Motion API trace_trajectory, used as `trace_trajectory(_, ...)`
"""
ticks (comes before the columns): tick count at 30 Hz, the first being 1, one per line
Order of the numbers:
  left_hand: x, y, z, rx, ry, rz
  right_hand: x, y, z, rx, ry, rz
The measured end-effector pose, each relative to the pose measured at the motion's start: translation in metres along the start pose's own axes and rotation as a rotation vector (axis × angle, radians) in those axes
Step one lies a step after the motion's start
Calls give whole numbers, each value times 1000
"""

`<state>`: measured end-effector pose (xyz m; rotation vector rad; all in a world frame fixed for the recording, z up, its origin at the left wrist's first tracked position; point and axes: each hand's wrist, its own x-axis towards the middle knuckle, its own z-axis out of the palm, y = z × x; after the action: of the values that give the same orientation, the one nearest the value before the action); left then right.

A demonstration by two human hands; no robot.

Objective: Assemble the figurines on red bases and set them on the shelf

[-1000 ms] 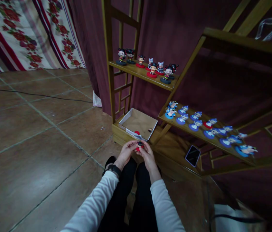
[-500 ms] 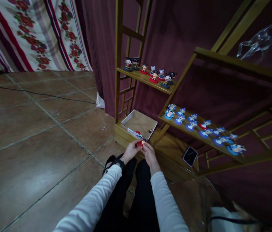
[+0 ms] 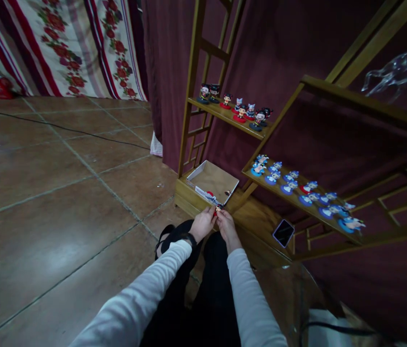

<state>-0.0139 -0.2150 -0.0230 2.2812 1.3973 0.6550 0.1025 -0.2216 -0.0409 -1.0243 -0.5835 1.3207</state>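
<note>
Between my two hands is a small figurine (image 3: 218, 209) with dark hair and a red base, partly covered by the fingers. My left hand (image 3: 203, 224) closes on its left side, and my right hand (image 3: 227, 225) pinches it from the right. Just beyond them an open cardboard box (image 3: 213, 179) sits on the bottom board of the wooden shelf; a red piece (image 3: 209, 193) and another small figurine (image 3: 228, 192) lie in it.
Several dark and red figurines (image 3: 240, 114) stand on the upper left shelf. Several blue and purple ones (image 3: 290, 187) line the lower right shelf. A phone (image 3: 283, 233) lies on the bottom board. A clear horse ornament (image 3: 391, 72) is at upper right; a black cable (image 3: 62, 127) crosses the tiled floor.
The view has shifted a little. My left hand has turned so its back faces up more, its fingers now over the figurine, which shows less than before. Both hands still hold it.
</note>
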Motion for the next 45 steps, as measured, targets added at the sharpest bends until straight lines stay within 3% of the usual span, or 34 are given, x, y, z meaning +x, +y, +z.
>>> trace_trajectory(9, -5, 5, 1, 207, 33, 76, 0, -1, 1, -40, -26, 0)
trace_trajectory(29, -5, 2, 4, 234, 64, 119, 7, 2, -3, -59, -22, 1)
trace_trajectory(38, -6, 2, 5, 170, 89, 117, 5, -3, -2, -42, -37, -8)
trace_trajectory(45, 6, -6, 5, -185, 56, -44, 6, 0, -2, -12, -25, 13)
